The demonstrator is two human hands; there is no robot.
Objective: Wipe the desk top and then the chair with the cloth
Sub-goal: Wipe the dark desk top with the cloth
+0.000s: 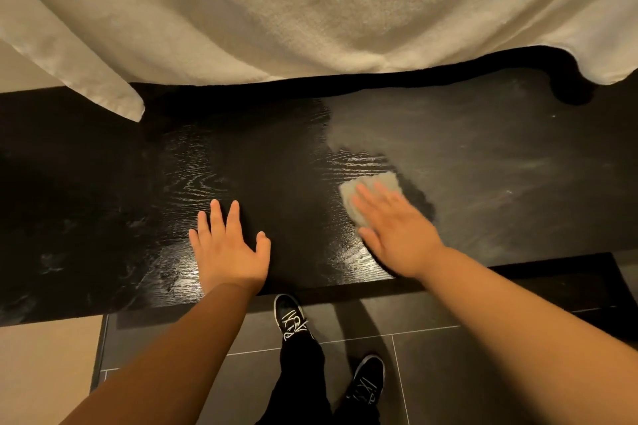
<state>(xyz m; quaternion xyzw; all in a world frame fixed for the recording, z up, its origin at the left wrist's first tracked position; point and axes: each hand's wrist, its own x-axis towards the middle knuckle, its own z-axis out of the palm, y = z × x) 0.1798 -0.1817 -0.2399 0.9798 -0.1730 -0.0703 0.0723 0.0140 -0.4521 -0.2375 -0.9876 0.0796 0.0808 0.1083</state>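
Right hand (397, 231), fingers straight, pressing the grey cloth (371, 198) flat onto the black wood-grain bench (276, 166) right of centre; left hand (229, 248) spread flat on the bench nearby, holding nothing; white towel (310, 10) draped along the far edge.

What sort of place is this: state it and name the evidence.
Likely a hotel or guest room, not certain: a dark wood-grain desk top, white terry fabric hanging at its far side, and dark floor tiles.

Desk top (483, 155) open rightward; towel (310, 10) overhangs far edge.
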